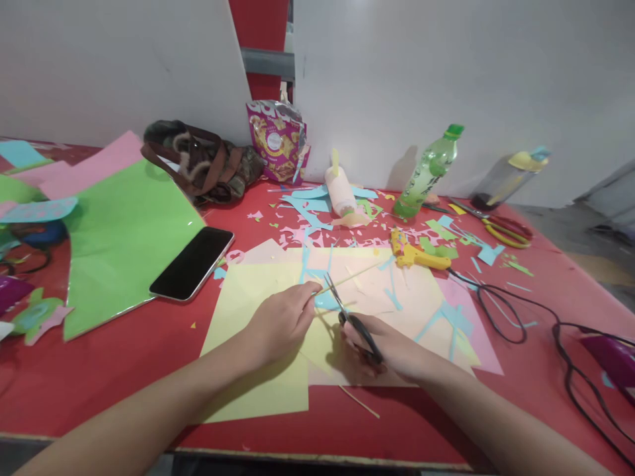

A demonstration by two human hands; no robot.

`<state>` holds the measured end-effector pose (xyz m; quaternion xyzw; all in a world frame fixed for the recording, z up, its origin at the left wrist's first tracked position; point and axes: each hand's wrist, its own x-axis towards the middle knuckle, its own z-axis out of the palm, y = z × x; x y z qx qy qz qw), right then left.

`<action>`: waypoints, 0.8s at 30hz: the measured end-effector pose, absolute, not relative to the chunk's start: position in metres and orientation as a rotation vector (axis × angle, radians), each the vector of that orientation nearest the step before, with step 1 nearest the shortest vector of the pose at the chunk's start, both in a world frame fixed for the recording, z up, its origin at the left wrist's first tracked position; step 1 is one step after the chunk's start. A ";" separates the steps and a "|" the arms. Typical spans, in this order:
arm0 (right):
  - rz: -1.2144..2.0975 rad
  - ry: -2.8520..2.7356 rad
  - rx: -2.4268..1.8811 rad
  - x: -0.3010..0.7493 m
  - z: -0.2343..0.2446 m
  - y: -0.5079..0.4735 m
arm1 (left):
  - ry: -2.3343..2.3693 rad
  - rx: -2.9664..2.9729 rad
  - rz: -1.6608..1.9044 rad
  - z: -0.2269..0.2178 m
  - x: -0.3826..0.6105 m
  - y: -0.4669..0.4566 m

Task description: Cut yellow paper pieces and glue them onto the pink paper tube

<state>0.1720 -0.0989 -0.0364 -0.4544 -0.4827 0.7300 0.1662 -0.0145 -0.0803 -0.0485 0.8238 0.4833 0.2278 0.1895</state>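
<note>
My left hand (284,320) pinches one end of a thin yellow paper strip (354,275), which slants up to the right. My right hand (380,347) is wrapped round the black handles of a pair of scissors (363,336). The scissor blades point up and left and meet the strip close to my left fingertips; whether they are parted I cannot make out. Beneath both hands lie a yellow paper sheet (253,377) and a pale pink sheet (411,311), with blue paper scraps (327,301) on top.
A phone (193,264) rests on green paper (114,244) at left. Behind stand a snack bag (278,142), a paper-tube model (341,192) and a green-capped bottle (427,173). On the right are a yellow glue gun (419,254), its black cable (526,299) and yellow-red-handled scissors (508,231).
</note>
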 end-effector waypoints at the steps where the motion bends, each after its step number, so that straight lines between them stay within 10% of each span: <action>1: 2.075 -1.385 -1.302 0.172 -0.038 -0.099 | 1.390 2.332 0.593 -0.049 -0.014 -0.081; 24: 1.642 -1.758 -1.563 0.168 -0.043 -0.097 | 1.556 2.468 0.202 -0.032 -0.006 -0.075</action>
